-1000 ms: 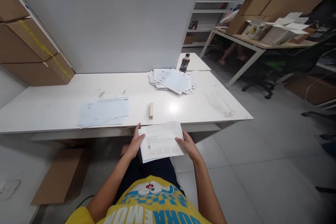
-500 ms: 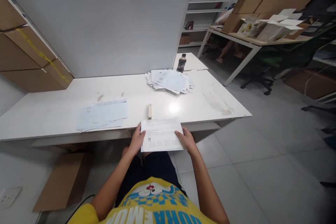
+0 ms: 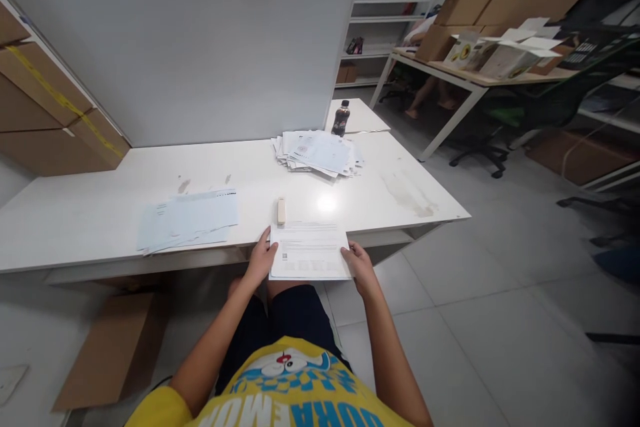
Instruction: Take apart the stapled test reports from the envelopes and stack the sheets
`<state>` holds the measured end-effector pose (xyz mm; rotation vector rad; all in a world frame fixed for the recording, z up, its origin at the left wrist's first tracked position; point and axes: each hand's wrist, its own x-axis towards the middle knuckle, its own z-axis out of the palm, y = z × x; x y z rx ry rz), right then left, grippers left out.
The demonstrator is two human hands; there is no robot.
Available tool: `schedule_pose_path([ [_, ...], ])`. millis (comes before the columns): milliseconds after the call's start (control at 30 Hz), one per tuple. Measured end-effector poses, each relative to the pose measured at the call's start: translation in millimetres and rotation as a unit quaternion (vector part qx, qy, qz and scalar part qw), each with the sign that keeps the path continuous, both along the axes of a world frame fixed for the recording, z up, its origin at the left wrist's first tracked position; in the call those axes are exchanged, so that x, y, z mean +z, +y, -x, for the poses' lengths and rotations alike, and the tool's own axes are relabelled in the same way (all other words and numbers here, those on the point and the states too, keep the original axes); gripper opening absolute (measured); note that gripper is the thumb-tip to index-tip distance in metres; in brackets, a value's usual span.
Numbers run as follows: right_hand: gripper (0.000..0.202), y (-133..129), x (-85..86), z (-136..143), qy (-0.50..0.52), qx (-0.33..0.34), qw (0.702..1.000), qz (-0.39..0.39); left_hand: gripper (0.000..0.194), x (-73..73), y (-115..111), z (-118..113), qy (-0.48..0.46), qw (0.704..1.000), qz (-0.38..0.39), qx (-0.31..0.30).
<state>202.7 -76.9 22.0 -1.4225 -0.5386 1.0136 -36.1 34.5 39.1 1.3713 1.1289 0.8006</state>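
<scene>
A small stack of printed papers (image 3: 311, 252) is held over the front edge of the white desk (image 3: 125, 177). My left hand (image 3: 261, 257) pinches its left side, thumb on top. On the right side, my right hand (image 3: 359, 263) grips the same papers, thumb on top. Just beyond their upper left corner a cream stapler (image 3: 281, 211) lies on the desk. To the left rest light blue sheets (image 3: 190, 219), overlapping one another. A messy pile of papers (image 3: 320, 152) lies farther back.
A dark drink bottle (image 3: 341, 119) stands behind the pile. The whiteboard (image 3: 190, 53) rises along the desk's back, with cardboard boxes (image 3: 55, 113) at the left. Another person's legs (image 3: 425, 95) show under the far table (image 3: 470, 75).
The held papers have shifted slightly upward, nearer the stapler, and their sheets look more level at the lower edge. The whole view has moved a little. Both hands still hold the papers.
</scene>
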Motion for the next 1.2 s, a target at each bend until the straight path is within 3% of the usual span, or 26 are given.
schedule_pose_path([
  [233, 0.049, -9.7, -8.1, -5.3, 0.02, -0.007, 0.999, -0.024, 0.075, -4.3, 2.7, -5.3, -0.018, 0.999, 0.021, -0.041],
  [900, 0.054, -12.1, -7.4, 1.4, -0.009, 0.029, 0.999, -0.016, 0.078, -6.2, -1.3, -8.8, -0.051, 0.998, 0.023, -0.041],
  [1067, 0.054, -10.2, -9.7, -1.0, -0.006, 0.024, 0.999, -0.028, 0.082, -7.7, 0.9, -10.3, -0.035, 0.998, 0.025, -0.036],
  [1200, 0.054, -9.0, -14.8, -0.8, 0.004, 0.02, 0.999, -0.036, 0.078, 0.1, 0.5, -8.9, 0.004, 1.0, 0.002, -0.025],
])
